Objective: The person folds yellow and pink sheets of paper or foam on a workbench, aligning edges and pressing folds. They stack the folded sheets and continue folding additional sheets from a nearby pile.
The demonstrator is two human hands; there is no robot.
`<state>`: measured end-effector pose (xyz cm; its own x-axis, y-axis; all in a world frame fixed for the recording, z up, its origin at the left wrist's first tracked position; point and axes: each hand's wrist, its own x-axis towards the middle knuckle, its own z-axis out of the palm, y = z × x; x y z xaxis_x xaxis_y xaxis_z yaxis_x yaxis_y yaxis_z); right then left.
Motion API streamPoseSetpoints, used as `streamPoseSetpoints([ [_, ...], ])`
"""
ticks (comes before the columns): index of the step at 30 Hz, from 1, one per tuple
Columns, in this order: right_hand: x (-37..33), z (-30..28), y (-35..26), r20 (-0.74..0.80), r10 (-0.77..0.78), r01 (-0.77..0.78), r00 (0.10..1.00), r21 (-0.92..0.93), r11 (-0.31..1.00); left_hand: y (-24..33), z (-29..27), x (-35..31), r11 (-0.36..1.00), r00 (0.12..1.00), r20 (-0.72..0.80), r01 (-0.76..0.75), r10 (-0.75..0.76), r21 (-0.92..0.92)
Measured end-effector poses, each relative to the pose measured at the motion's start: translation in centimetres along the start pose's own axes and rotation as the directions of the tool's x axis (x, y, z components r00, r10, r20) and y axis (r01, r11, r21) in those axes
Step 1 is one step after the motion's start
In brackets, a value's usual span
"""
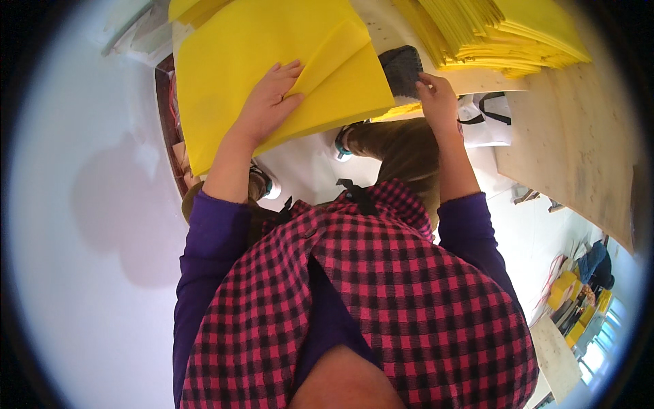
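A broad stack of yellow fabric-like sheets (218,75) lies on the table in front of me. Part of the top sheet is turned over as a loose flap (335,60). My left hand (269,102) rests on the stack with its fingers stretched out and thumb apart, touching the flap's near end. Right of the stack lies a dark grey cloth-like pad (400,69). The fingertips of my right hand (439,102) are closed on the pad's right edge; part of the grip is hidden.
Several more folded yellow sheets (504,41) are piled at the far right on the wooden tabletop (470,83). A white bag (485,121) with black handles sits below the table's edge. A pale wooden panel (572,136) stands at right, a white wall (88,225) at left.
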<state>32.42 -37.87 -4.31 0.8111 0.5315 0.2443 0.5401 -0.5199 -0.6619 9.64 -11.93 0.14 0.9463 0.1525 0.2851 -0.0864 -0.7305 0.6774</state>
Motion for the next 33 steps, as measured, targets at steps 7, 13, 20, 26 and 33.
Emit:
streamPoseSetpoints([
  [7,1.8,3.3,2.2,0.029,0.084,-0.080,0.996,-0.135,0.988,-0.4,-0.1,-0.2,0.999,1.000,0.004,-0.008,0.008,0.040],
  [13,2.0,3.3,3.3,-0.036,-0.062,0.056,0.997,-0.136,0.989,-0.3,0.1,-0.3,0.999,1.000,-0.008,0.016,-0.016,0.030],
  [20,1.1,0.4,-1.0,0.088,-0.090,0.049,0.992,0.394,0.918,-0.3,0.0,-0.3,0.999,1.000,0.010,-0.009,0.008,0.052],
  [26,1.3,-0.8,-5.0,0.447,-0.275,0.087,0.851,0.397,0.914,-0.4,0.1,-0.3,0.999,1.000,0.003,-0.018,0.018,0.043],
  [33,2.5,0.0,-5.8,0.477,-0.280,0.029,0.833,0.468,0.883,-0.4,0.1,-0.3,0.999,1.000,-0.007,-0.019,0.019,0.042],
])
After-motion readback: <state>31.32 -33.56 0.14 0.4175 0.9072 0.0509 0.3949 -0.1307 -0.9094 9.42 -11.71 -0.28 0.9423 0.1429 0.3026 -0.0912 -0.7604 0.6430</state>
